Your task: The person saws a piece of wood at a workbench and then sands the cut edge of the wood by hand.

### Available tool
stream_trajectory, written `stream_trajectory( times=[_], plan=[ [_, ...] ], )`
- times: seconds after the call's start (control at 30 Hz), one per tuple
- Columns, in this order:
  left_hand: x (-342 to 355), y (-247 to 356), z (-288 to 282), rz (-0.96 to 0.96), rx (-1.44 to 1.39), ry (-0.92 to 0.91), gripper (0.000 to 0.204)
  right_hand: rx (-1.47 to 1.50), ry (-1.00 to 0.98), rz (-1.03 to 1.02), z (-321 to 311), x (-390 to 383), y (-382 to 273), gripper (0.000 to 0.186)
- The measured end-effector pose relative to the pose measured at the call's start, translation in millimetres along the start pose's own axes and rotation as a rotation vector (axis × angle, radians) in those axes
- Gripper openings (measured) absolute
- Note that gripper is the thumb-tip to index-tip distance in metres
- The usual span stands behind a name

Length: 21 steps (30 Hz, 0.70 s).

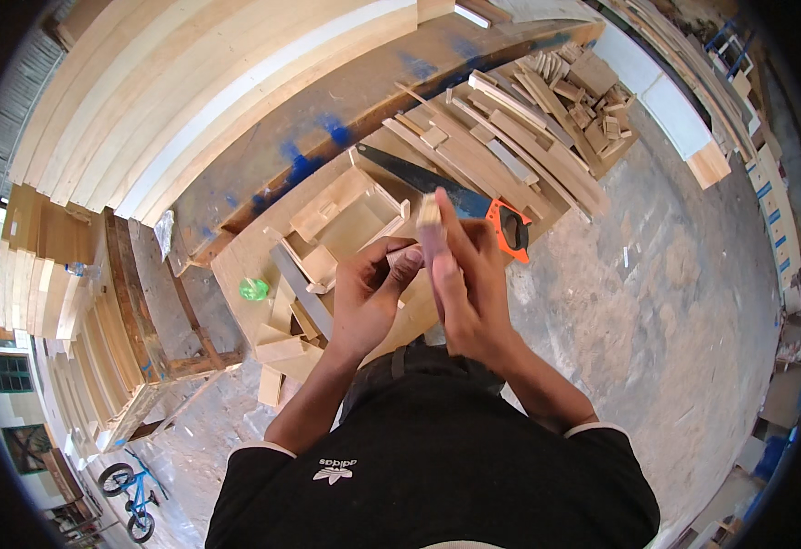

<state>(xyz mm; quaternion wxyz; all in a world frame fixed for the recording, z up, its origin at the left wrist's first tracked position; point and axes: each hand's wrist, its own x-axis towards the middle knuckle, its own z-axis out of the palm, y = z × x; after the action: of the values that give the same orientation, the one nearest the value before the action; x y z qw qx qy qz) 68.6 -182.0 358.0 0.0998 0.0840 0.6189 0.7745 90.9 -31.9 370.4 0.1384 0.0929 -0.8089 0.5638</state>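
My right hand [474, 284] is closed around a narrow wooden block [430, 216], held on edge in front of my chest with its pale end showing. Beside it, my left hand [370, 291] is closed with thumb and fingertips pressed together; what sits in that pinch is mostly hidden. Below the hands lies a shallow wooden box frame [378, 203] with small blocks inside it. A handsaw [513, 231] with an orange and black handle rests beyond my right hand, its dark blade running up to the left.
Long wooden strips [501, 137] and a heap of offcuts [593, 101] lie at the far right. A green plastic object [253, 289] sits at the board's left edge. Stacked planks [190, 82] cover a paint-stained bench. A blue bicycle [135, 494] stands at lower left.
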Motion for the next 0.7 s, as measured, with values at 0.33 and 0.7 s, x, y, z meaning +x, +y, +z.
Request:
stream_trajectory(
  times=[0.33,0.7],
  plan=[
    [4,13,-5,0.561,0.766,0.053,0.029,-0.060,-0.130,0.133,-14,4,-13,0.053],
    [15,3,-12,0.676,0.869,0.118,0.022,-0.294,-0.203,-0.089,-9,19,-1,0.048]
  ],
)
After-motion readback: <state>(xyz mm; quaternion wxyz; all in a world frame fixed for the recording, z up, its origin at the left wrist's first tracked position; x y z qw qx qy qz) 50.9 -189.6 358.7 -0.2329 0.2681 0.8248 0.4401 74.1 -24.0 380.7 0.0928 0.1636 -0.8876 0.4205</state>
